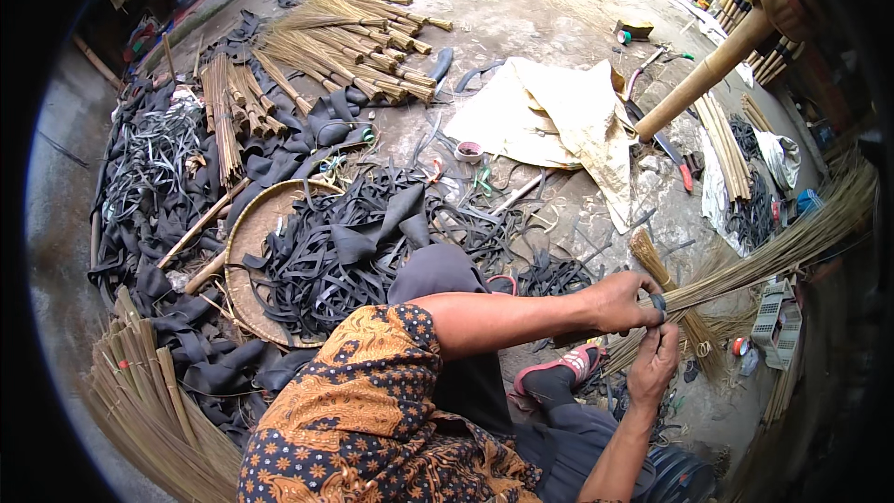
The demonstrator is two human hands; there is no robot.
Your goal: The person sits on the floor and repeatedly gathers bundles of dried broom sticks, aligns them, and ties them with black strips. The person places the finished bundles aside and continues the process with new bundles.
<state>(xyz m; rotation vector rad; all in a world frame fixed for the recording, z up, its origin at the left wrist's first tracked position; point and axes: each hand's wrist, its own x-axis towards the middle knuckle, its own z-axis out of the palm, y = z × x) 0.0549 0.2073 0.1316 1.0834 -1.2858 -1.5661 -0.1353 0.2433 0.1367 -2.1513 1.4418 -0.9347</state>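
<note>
My left hand [622, 303] reaches across from the patterned orange sleeve and grips the thin end of a long bundle of tan broom straw [787, 244]. The bundle fans out toward the upper right. A narrow black rubber strip [658, 302] is wound around the bundle right at my left fingers. My right hand [654, 363] comes up from below and closes on the same end of the bundle, touching my left hand. I cannot tell which fingers pinch the strip. My foot in a red-edged sandal [559, 374] rests on the ground just beneath.
A round woven tray [244, 235] heaped with black rubber strips lies at my left. Tied broom heads [354, 47] lie at the back, more straw [149, 401] at lower left. A tan sack [559, 116], a wooden pole [698, 79] and bamboo sticks [726, 144] are ahead.
</note>
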